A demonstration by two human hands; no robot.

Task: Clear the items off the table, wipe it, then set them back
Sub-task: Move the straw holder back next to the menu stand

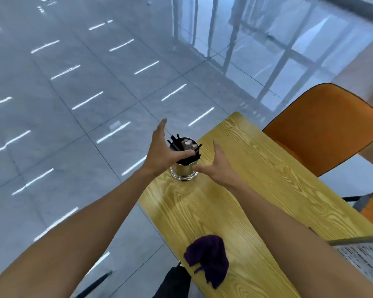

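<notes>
both hands spread wide, left hand (162,149) thumb touching the straws, right hand (219,166) thumb at the shiny metal cup (184,171) of black straws (178,143) on the bench (256,179).

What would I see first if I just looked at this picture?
Two bare arms reach out, the left hand and right hand spread open on either side of a shiny metal cup full of black sticks. It stands near the yellow wooden table's far edge. Nearer lies a crumpled purple cloth.
</notes>
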